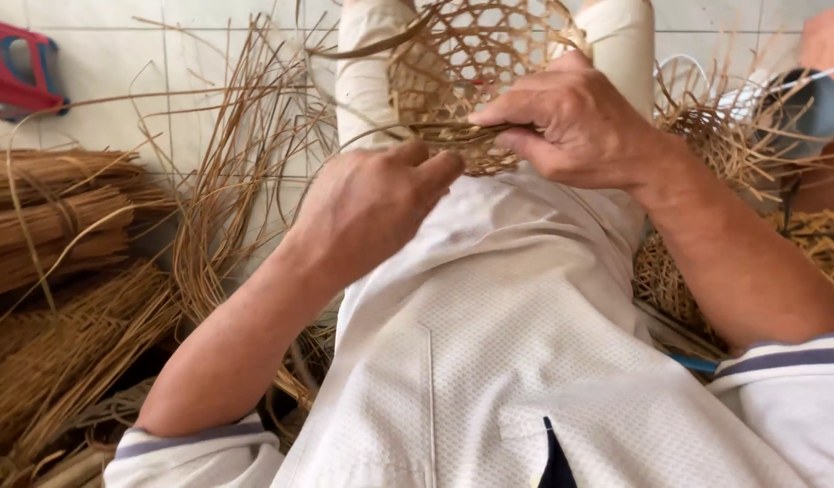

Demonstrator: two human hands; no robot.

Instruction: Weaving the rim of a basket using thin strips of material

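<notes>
An open-weave bamboo basket [476, 54] rests on my lap between my knees, its rim toward me. My right hand [580, 126] grips the near rim, fingers curled over a bundle of thin rim strips [453, 134]. My left hand [372, 203] sits just below and to the left, its thumb and fingers pinching the same strips at the rim. A long loose strip [363, 50] curves up from the rim to the left. The basket's lower edge is hidden behind my hands.
Bundles of bamboo strips [56, 217] lie on the tiled floor at left, with loose strips [236, 154] fanned beside my leg. A red plastic stool [15, 63] stands top left. Another woven basket [733, 145] and a grey round container [805, 113] sit at right.
</notes>
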